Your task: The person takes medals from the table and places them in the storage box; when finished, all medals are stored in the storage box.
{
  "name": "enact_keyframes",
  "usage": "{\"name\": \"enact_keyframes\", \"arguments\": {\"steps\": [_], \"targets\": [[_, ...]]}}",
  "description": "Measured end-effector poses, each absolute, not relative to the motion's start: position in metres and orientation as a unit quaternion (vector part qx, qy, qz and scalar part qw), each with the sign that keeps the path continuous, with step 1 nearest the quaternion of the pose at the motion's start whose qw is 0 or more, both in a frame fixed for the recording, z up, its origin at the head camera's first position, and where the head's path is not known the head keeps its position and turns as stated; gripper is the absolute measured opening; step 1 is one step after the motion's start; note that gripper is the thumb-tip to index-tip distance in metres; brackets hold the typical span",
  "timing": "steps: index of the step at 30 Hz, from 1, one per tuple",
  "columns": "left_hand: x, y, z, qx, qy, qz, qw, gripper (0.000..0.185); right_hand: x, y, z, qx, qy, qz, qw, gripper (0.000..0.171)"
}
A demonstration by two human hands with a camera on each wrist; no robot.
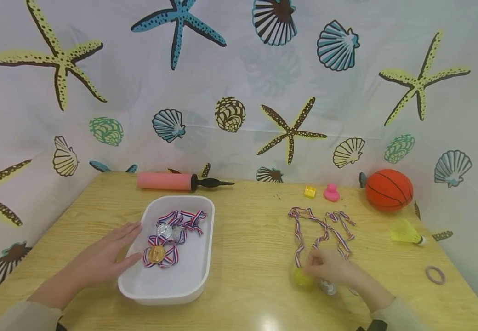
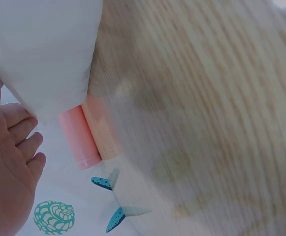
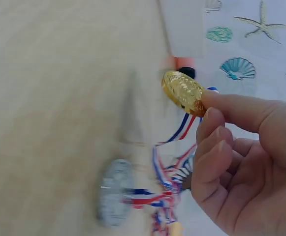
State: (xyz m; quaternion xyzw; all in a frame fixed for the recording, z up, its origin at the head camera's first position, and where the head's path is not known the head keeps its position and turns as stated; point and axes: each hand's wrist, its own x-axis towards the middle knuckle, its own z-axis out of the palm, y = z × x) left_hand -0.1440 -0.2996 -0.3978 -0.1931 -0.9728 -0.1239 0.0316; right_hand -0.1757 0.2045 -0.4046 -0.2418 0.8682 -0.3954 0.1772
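My right hand (image 1: 329,265) pinches a gold medal (image 3: 181,91) between thumb and fingers, over the right part of the table. Its red, white and blue ribbon (image 1: 298,239) trails away toward the back. Beside it is a silver medal (image 3: 114,194), its ribbon tangled with others. At the left, my left hand (image 1: 102,257) lies with extended fingers against the side of a white plastic tub (image 1: 187,280). Inside that tub are another gold medal (image 1: 156,254) and silver medals (image 1: 164,231), their striped ribbons bunched around them.
Behind the tub lies a pink hand pump (image 1: 166,181). A yellow block (image 1: 310,191), a pink rubber duck (image 1: 332,192) and an orange mini basketball (image 1: 389,190) stand along the back. A yellow shuttlecock (image 1: 406,232) and a lilac ring (image 1: 435,275) lie at the right edge.
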Motion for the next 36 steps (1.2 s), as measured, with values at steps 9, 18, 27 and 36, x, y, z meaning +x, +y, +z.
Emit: {"name": "enact_keyframes", "arguments": {"steps": [9,18,27,36], "targets": [[-0.143,-0.299,-0.396,-0.191,-0.973,-0.127,0.028,0.068,-0.203,0.194,-0.327,-0.229,0.854,-0.442,0.155,0.016],[-0.144,-0.299,-0.397,-0.193,-0.973,-0.125,0.031,0.068,-0.212,0.153,-0.232,-0.266,0.838,-0.459,0.126,0.017],[-0.143,-0.299,-0.397,-0.19,-0.973,-0.129,0.026,0.069,-0.206,0.086,-0.177,-0.323,0.822,-0.458,0.096,0.015],[-0.142,-0.299,-0.395,-0.189,-0.973,-0.133,0.025,0.069,-0.221,0.023,-0.21,-0.333,0.813,-0.455,0.146,0.014]]}}
